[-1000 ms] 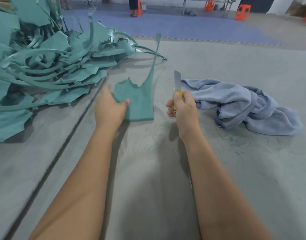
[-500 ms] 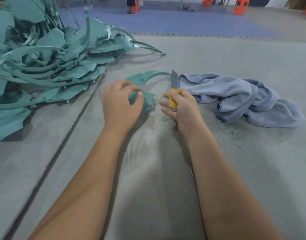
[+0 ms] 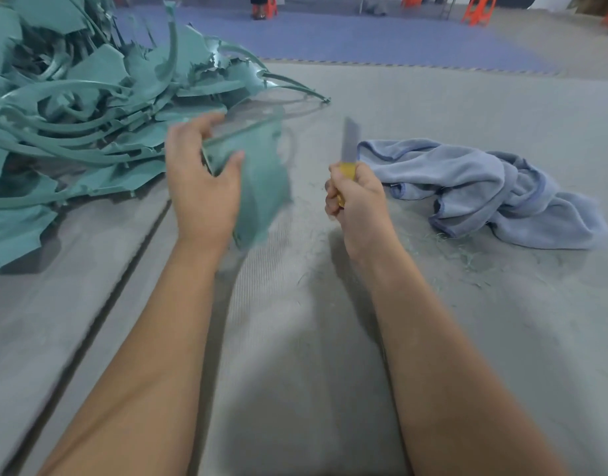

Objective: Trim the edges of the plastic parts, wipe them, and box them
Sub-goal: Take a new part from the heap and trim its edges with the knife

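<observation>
a wide grey work surface (image 3: 433, 338) with a fine ribbed texture is seen from above, and a dark seam (image 3: 100, 304) is run diagonally across its left part. fine teal shavings (image 3: 467, 259) are scattered on it near the cloth and below the right hand. beyond the grey surface a blue floor mat (image 3: 364, 36) is laid, and orange stools (image 3: 476, 8) are stood at the far edge of the room.

a large pile of teal plastic offcuts (image 3: 89, 108), made of curved strips and jagged sheets, is heaped on the left of the surface and reaches the upper left corner. a crumpled light blue cloth (image 3: 484, 190) is lain on the right, just beside the right hand.

a teal plastic part (image 3: 261, 173) is held by the left hand (image 3: 203, 187) above the surface, between the pile and the knife; the part is blurred, so its exact outline cannot be told. the thumb is pressed on its near face and the fingers are curled over its upper edge.

a knife (image 3: 349, 149) with a yellow handle and a grey blade is gripped by the right hand (image 3: 357, 204), with all fingers clenched round the handle and the blade pointed up and away. the blade is kept apart from the plastic part, and a clear gap of grey surface is seen between the two hands. both bare forearms are stretched in from the lower edge.
</observation>
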A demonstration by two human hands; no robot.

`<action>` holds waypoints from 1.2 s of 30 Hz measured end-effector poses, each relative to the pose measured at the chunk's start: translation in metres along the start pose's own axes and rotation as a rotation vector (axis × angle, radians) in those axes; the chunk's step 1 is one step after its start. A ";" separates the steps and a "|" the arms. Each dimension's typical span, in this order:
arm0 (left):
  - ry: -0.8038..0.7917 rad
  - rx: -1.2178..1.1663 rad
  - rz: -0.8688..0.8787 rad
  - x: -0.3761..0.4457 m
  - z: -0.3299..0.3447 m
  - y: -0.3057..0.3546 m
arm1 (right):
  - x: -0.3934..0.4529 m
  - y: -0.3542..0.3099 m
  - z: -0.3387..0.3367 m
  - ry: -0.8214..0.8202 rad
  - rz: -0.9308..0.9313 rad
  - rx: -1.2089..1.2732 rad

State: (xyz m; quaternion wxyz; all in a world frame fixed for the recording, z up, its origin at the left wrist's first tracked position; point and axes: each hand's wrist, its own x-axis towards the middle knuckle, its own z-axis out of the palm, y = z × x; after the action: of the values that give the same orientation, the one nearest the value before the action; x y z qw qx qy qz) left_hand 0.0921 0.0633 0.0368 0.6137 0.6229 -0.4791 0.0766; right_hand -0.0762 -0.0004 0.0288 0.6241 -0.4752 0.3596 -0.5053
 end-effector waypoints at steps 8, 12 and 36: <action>-0.556 0.100 0.259 -0.035 0.025 0.012 | 0.004 0.007 0.002 -0.016 0.110 -0.035; -0.537 0.123 0.306 -0.034 0.027 0.013 | 0.004 0.011 0.000 0.014 0.051 -0.130; -0.861 0.146 -0.656 0.055 -0.021 -0.012 | 0.009 -0.002 -0.036 0.098 -0.396 -0.593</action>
State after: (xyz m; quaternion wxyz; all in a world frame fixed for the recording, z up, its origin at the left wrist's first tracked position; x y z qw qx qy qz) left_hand 0.1394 0.0507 0.0710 0.3088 0.7556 -0.4612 -0.3479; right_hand -0.1082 -0.0171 0.0210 0.3312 -0.6713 0.4209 -0.5123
